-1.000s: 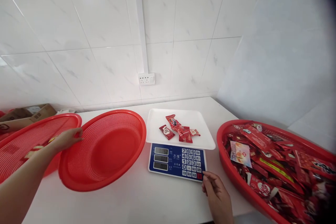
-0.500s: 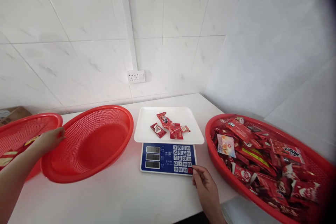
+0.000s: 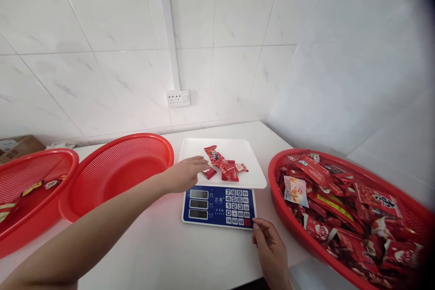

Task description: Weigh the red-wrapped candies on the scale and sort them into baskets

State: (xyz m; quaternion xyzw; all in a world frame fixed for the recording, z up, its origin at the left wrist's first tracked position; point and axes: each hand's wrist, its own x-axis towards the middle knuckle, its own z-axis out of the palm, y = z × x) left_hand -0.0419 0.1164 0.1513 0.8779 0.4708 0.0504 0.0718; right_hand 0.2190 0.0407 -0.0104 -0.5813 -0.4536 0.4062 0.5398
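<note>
My left hand (image 3: 186,174) reaches over the left front of a white weighing tray (image 3: 250,167), fingers stretched out and holding nothing visible. Its fingertips are at a small red snack packet (image 3: 209,172), partly covering it; whether they touch is unclear. Several other red packets (image 3: 228,170) lie grouped in the middle of the tray. Below the tray is the blue keypad panel of a digital scale (image 3: 219,206). At the panel's lower right corner, my right hand (image 3: 271,249) has loosely curled fingers, thumb close to index finger, with nothing visible in them.
On the right, a red basket (image 3: 276,190) is heaped with red snack packets. A red perforated basket (image 3: 117,167) stands left of the scale, partly behind my left arm. Farther left, another red basket (image 3: 37,163) holds some packets. A wall socket (image 3: 178,98) and cardboard box (image 3: 25,147) are behind.
My left hand has moved right, from the rims of the left baskets to the weighing tray, and its fingers have stretched out. My right hand stays by the scale's corner.
</note>
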